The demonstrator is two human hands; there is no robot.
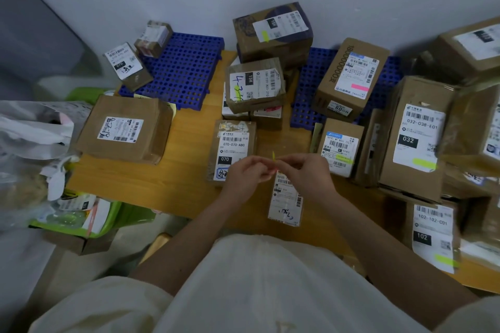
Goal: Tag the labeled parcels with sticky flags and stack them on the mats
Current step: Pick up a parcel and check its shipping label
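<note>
We stand in a parcel sorting room: labelled brown cardboard parcels (273, 32) crowd a wooden table (176, 170) and blue perforated plastic mats (184, 67).

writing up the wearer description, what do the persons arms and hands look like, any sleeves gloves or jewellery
Both the left hand and the right hand are bare, with no gloves, rings or watch visible. The forearms are uncovered too. Loose short sleeves of a pale cream top end near the elbows.

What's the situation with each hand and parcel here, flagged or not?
Left hand: pinching the yellow flag.
Right hand: pinching the same flag.
070 parcel: flat on table, no flag visible.
032 parcel: yellow-flagged.
102 parcel: yellow-flagged.
Long box: on blue mat, pink-flagged.
</note>
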